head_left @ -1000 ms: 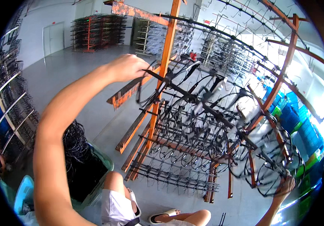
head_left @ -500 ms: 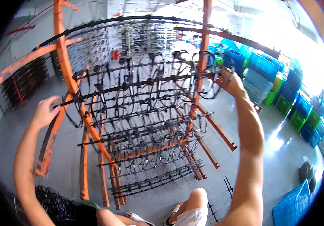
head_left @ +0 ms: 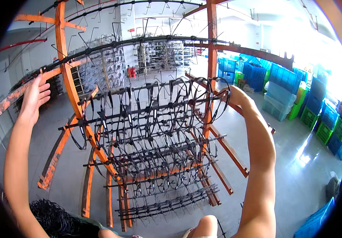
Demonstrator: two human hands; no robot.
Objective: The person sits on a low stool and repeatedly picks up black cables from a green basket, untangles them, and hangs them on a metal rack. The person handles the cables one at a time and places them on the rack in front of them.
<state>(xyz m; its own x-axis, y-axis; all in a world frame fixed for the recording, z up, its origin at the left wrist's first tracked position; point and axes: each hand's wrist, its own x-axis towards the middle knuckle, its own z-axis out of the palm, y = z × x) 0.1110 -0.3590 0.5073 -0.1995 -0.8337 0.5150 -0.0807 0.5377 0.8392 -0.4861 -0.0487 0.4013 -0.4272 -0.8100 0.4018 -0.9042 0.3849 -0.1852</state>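
Note:
An orange metal rack [head_left: 68, 87] stands in front of me, bearing a stack of black bars. From the upper loaded bar [head_left: 117, 114] hang several thin black looped parts [head_left: 155, 107], their exact kind unclear. My left hand [head_left: 35, 97] is raised at the far left, fingers apart and holding nothing, by the rack's left upper arm [head_left: 10, 101]. On the right, my right hand [head_left: 234, 96] is at the loaded bar's end, beside the right post [head_left: 212, 43]. Black loops cross in front of its bent fingers, so its grip is hidden.
A higher bar with bare hooks [head_left: 139, 39] spans the rack above. Blue and green crates [head_left: 284, 79] line the right side. Orange rack legs [head_left: 230, 150] jut out low. A heap of black strands [head_left: 54, 216] lies at my lower left; another blue crate [head_left: 316, 220] is lower right.
The view has tilted upward, showing more upper bars. My left hand has moved from beside the loaded bar's left end up to the rack's arm. My right hand stays near the right end.

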